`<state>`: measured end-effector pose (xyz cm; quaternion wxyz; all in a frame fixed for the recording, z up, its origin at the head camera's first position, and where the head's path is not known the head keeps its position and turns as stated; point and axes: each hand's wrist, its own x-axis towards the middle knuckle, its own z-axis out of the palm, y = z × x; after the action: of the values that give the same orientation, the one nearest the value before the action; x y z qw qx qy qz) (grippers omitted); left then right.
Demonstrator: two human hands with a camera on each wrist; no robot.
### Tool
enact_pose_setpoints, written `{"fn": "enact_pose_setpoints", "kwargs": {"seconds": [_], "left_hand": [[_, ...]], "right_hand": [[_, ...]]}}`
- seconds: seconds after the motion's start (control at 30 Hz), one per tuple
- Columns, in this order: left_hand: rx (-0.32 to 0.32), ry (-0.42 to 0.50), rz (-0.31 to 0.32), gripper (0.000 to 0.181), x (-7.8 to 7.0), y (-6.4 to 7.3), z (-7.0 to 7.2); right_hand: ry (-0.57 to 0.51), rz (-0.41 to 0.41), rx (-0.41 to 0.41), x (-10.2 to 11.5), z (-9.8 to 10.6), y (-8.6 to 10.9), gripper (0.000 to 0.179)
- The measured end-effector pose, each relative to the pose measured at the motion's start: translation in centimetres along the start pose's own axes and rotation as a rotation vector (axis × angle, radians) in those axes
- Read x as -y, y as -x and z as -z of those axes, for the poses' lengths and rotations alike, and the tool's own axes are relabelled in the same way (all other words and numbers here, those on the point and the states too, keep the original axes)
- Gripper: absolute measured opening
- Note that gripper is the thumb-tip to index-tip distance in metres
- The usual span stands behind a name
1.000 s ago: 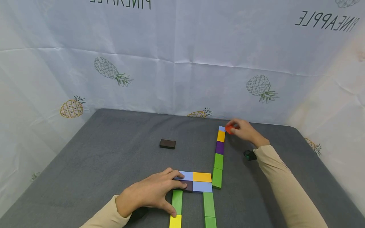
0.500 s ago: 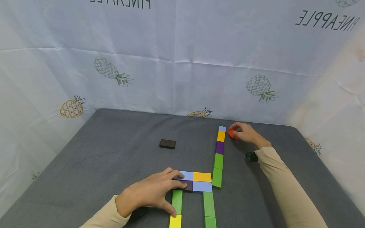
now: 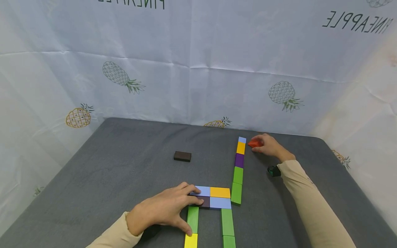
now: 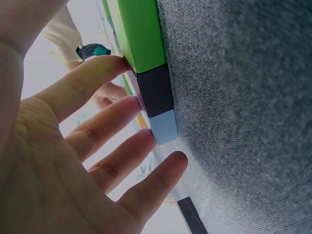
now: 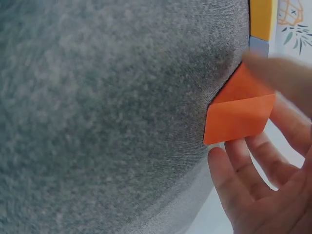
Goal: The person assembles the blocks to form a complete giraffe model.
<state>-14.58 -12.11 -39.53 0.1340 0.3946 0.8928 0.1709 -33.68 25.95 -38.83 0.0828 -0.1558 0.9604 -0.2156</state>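
Observation:
My right hand holds a wedge-shaped orange block between thumb and fingers, low over the table at the far right. A small gap parts it from the light-blue block ending the long row. In the right wrist view two faces of the orange block show, its edge at the cloth. My left hand lies with spread fingers on the near structure, fingertips touching a light-blue block and a dark block. Its thumb touches the seam of a green block and a yellow block.
The long row also has a yellow-orange block, a purple block and green blocks. A loose dark brown block lies left of it. The grey table meets a pineapple-print curtain behind.
My right hand has shifted slightly right and nearer with the orange block, away from the row's end. The block has turned in the fingers. My left hand stays put.

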Motion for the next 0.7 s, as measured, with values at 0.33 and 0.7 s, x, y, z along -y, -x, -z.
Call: {"fn": "enact_pose_setpoints", "kwargs": {"seconds": [0.33, 0.7], "left_hand": [[0.004, 0.004, 0.001, 0.073, 0.03, -0.01, 0.08], [0.006, 0.011, 0.008, 0.072, -0.03, 0.03, 0.05]], "right_hand": [[-0.084, 0.004, 0.002, -0.31, 0.26, 0.06, 0.039], [-0.080, -0.022, 0.080, -0.42, 0.85, 0.00, 0.037]]}}
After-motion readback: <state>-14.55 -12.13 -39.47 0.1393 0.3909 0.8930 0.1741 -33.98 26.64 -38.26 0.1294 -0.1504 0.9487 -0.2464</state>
